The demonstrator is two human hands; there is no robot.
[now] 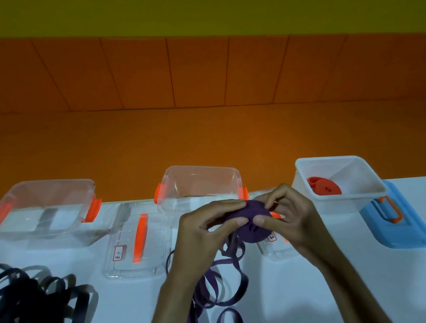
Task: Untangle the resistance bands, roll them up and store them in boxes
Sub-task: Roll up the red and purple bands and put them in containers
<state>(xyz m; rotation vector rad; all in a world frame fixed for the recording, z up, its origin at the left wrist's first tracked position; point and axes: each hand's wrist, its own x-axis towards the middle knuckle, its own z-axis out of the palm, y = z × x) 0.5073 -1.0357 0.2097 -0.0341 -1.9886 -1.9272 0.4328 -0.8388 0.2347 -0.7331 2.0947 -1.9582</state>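
A purple resistance band (253, 217) is partly wound into a flat roll held above the white table (298, 301). My left hand (204, 235) grips the roll from the left and my right hand (288, 215) pinches it from the right. The band's loose tail (214, 300) hangs down and lies in loops on the table between my forearms. A tangled heap of black bands (26, 311) lies at the left. A rolled red band (323, 185) sits inside the open white box (352, 202) at the right.
Two open clear boxes with orange clips stand at the back, one at the left (47, 212) and one in the middle (199, 186). A clear lid with an orange handle (139, 238) lies between them. A blue lid (395, 219) lies by the white box.
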